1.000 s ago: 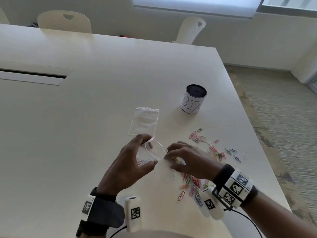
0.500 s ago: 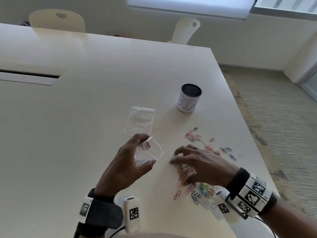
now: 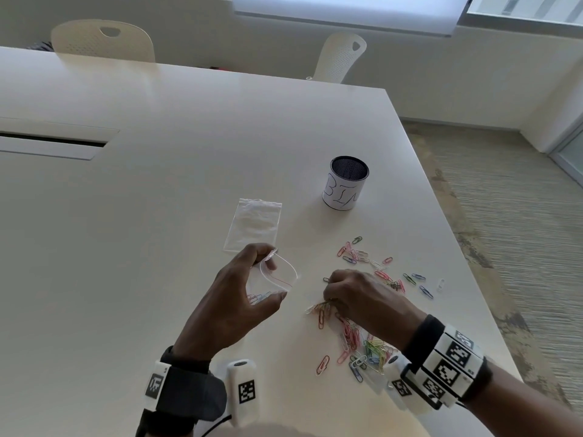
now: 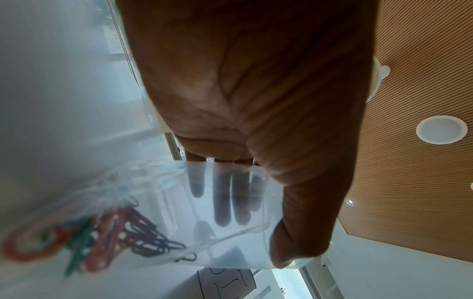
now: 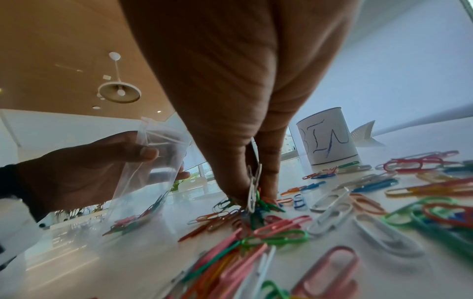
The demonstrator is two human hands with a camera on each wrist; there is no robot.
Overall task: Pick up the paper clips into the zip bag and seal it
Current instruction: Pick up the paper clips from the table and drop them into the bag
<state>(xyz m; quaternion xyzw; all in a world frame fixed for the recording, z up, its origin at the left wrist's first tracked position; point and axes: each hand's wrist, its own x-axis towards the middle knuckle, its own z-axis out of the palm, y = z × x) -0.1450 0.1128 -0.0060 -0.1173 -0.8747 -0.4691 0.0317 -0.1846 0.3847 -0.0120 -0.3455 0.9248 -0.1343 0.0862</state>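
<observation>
The left hand point(image 3: 233, 298) gripped the zip bag point(image 3: 277, 275), mouth open, several paper clips point(image 4: 107, 238) inside. Right of the bag, the right hand point(image 3: 359, 294) pinched clips from the loose paper clips point(image 3: 362, 342) on the pale worktop point(image 3: 157, 216). A cup marked "BIN" point(image 3: 345, 187) and a spare bag point(image 3: 254, 225) lay beyond. Only the wrist views showed the slatted wooden ceiling point(image 4: 414, 81).

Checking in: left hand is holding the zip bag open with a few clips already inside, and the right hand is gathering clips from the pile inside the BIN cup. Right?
Not quite. The right hand is gathering paper clips from the pile on the table, not inside the BIN cup, which stands apart. The head and right wrist views show this. The left hand does hold the zip bag open with clips inside.
</observation>
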